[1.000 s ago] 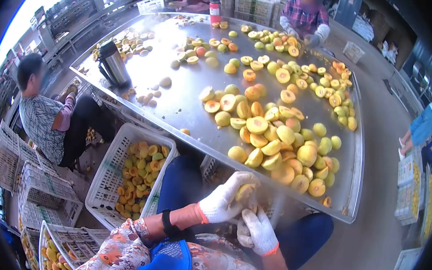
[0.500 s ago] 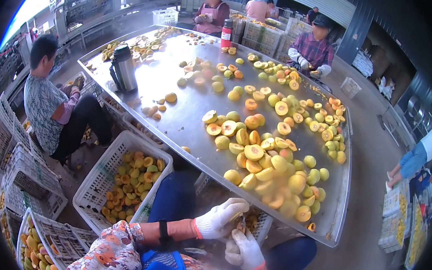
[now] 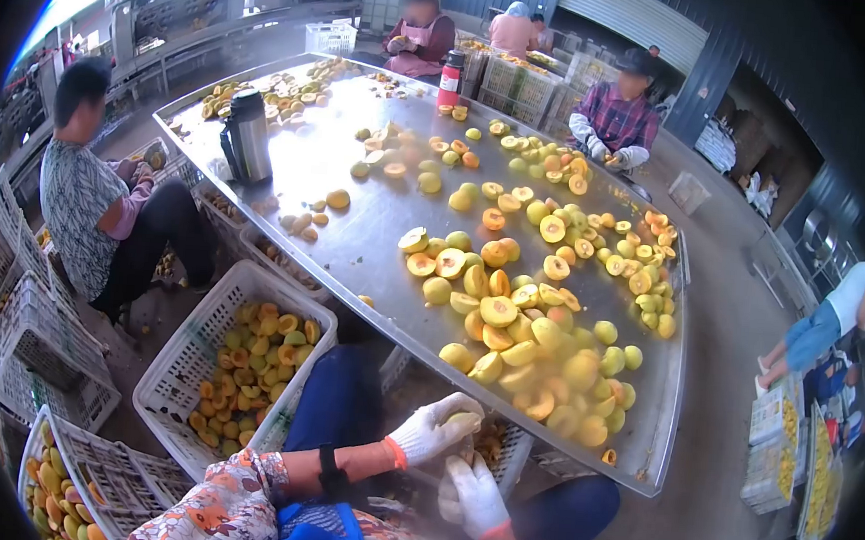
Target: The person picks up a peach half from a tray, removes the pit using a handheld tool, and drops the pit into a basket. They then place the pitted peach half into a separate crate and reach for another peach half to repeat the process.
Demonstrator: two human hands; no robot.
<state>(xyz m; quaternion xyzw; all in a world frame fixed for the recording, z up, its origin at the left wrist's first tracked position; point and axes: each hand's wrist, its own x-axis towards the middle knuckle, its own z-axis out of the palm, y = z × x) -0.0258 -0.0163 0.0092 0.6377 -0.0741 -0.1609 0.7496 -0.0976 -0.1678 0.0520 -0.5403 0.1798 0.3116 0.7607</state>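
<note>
My left hand (image 3: 431, 434), in a white knit glove, is closed round a pale yellow-green peach half (image 3: 461, 426) just off the table's near edge. Below and to the right of it is my gloved right hand (image 3: 475, 498), fingers curled; whatever they grip is hidden and blurred. The two hands are slightly apart. Under them, partly covered, a white crate (image 3: 514, 458) contains fruit pieces. On the metal table (image 3: 373, 256), halved and whole yellow peaches (image 3: 499, 311) lie heaped in front of my hands.
A white crate of peach halves (image 3: 180, 373) stands left of my knee. On the table are a steel jug (image 3: 249, 137) and a red flask (image 3: 451, 79). Co-workers sit at the left (image 3: 82, 195), far side (image 3: 421, 38) and right (image 3: 619, 108). More crates (image 3: 775, 465) stand at far right.
My hands have drawn apart, the right lowering away from the left. The peach half stays in my left hand. The whole view has shifted slightly.
</note>
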